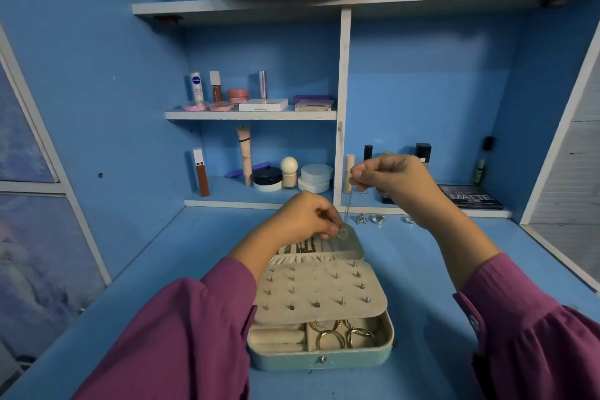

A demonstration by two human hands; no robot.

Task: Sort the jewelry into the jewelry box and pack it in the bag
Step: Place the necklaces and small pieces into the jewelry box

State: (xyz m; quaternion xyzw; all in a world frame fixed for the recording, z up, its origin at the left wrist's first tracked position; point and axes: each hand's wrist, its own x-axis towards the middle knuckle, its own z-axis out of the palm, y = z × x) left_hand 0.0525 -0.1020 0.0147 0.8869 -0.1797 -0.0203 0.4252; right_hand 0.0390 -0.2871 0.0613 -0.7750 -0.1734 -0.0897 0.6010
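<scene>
Both grips pinching a silver chain [347,209], its length near vertical from right hand [394,183] down to left hand [310,216].

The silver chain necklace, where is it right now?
In the head view the silver chain hangs just right of centre between both hands: the right hand pinches its top, the left hand holds its lower end over the open jewelry box lid.

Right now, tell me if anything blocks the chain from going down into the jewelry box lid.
Nothing visible blocks it. The chain hangs between the right hand and the left hand, directly over the open lid of the jewelry box. Other necklaces already lie in that lid, beside its lower end.
</scene>
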